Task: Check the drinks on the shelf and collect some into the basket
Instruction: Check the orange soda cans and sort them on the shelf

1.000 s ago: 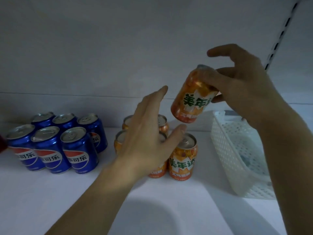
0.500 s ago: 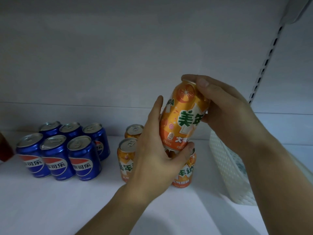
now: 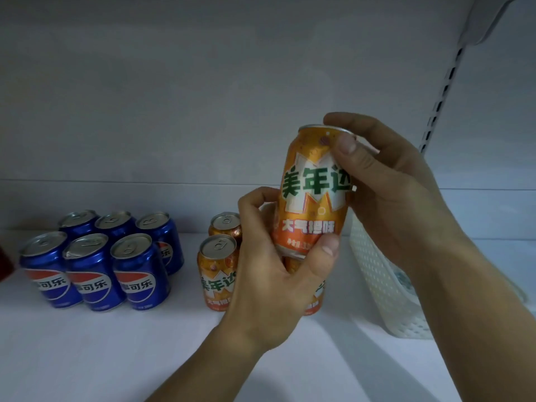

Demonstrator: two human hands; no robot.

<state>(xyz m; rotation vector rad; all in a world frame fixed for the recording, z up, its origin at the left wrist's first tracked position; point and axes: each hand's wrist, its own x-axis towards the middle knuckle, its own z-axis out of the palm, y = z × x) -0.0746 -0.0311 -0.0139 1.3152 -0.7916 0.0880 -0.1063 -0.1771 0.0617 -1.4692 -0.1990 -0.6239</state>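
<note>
Both hands hold one orange soda can [image 3: 314, 192] upright above the shelf, its green-lettered label facing me. My left hand [image 3: 272, 282] cups the can's bottom from the left. My right hand [image 3: 388, 192] wraps its upper right side, thumb near the rim. Below and left, more orange cans [image 3: 217, 271] stand on the white shelf [image 3: 87, 343], some hidden behind my left hand. A white perforated basket [image 3: 377, 274] sits on the shelf at the right, mostly covered by my right forearm.
Several blue cola cans [image 3: 92, 271] stand in two rows at the left. A dark red object [image 3: 4, 265] shows at the left edge. A slotted shelf upright [image 3: 441, 94] runs up the back wall at the right.
The orange can came from a tilt in my right hand alone to upright in both hands. My left hand rose from over the shelf cans and closed on its bottom.
</note>
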